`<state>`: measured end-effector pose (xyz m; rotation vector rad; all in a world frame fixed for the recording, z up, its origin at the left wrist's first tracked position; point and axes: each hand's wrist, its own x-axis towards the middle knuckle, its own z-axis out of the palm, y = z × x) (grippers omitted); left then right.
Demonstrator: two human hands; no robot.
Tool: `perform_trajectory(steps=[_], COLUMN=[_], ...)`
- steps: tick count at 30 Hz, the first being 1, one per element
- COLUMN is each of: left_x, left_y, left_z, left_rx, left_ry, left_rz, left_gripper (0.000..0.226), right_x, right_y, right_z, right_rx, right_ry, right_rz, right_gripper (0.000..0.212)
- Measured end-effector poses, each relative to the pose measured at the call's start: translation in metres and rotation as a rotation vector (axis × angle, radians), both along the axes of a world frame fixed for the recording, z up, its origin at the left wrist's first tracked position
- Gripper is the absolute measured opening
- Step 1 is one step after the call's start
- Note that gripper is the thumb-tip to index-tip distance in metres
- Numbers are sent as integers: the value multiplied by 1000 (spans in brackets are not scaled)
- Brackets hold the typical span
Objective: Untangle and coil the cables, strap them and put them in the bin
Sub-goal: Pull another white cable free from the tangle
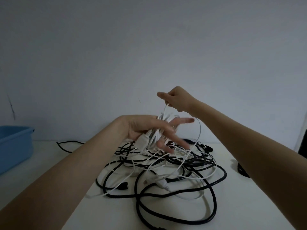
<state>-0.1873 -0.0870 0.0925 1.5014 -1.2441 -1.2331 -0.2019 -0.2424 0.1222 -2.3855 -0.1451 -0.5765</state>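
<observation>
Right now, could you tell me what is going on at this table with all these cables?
A person is coiling a white cable by hand. The left hand holds the wound bundle, fingers spread, while the right hand, raised above it, pinches the free strand. The rest of that cable trails down into a tangled pile of black and white cables on the white table. No strap is visible. The blue bin sits at the left edge.
</observation>
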Motion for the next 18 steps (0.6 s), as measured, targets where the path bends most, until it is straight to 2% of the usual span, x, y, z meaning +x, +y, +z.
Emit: perform_trajectory(steps=[3,4,7,9,11,13,15,17,18], left_x=[-6,-5,8,24,40,48,50,48,46], left_y=[-2,-3,-5,-6,-3,1,6,12,15], left_z=[15,18,23,26,25,19,12,4,0], left_rx=[-184,-257,-518,-674,-729,-668,-536,-325,-206], left_ry=[32,39,180,255,178,0,-251,-445,-472], left_rz=[100,145,386,635,834,961,1031,971,892], left_gripper=[49,49,53,53,54,59,62,68,71], right_x=[-4,-4,-3,-2,-3,-7,-7,-5,-3], right_y=[-6,-6,-1,4,12,20,26,26,24], right_z=[-14,-21,-33,-35,-40,-44,-43,-36,-31], right_rx=[187,190,25,-83,-111,-94,-161,-299,-349], right_ry=[86,118,168,228,316,410,434,380,323], right_rz=[59,73,32,-10,26,131,213,214,193], right_gripper=[34,40,39,53,54,47,37,30,27])
